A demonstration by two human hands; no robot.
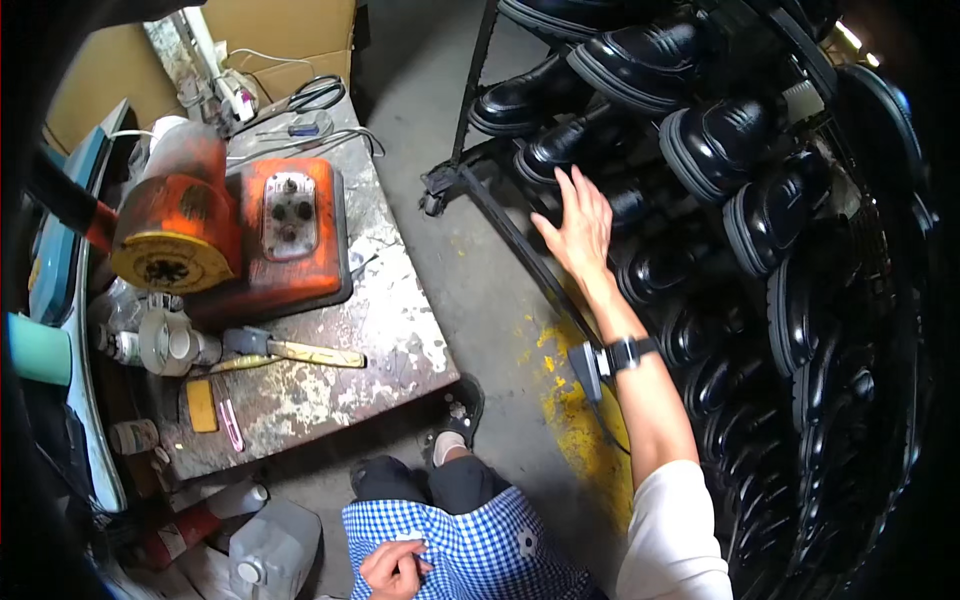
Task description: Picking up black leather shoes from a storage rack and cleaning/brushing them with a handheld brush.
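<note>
- Head view: black shoes (555, 150), glossy and smooth with rounded toes and ridged soles, sit in rows on a dark, narrow-railed rack (510, 231) at the right.
- The right hand (580, 225) is unclenched, fingers extended and apart, over the nearest shoes; whether it touches one cannot be told.
- The left hand (393, 570) lies, fingers curled, at the blue-and-white checked cloth apron (465, 550); its palm is hidden, so its grip cannot be told.
- The workbench (400, 335) has a flaking, paint-spotted top bearing a scuffed orange machine (335, 270) and a flat yellow block (202, 406).
- Below, a translucent plastic jug (280, 545) is partly shadowed.
- The lowest shoes blur into darkness; the outermost are cut off by the fisheye rim.
</note>
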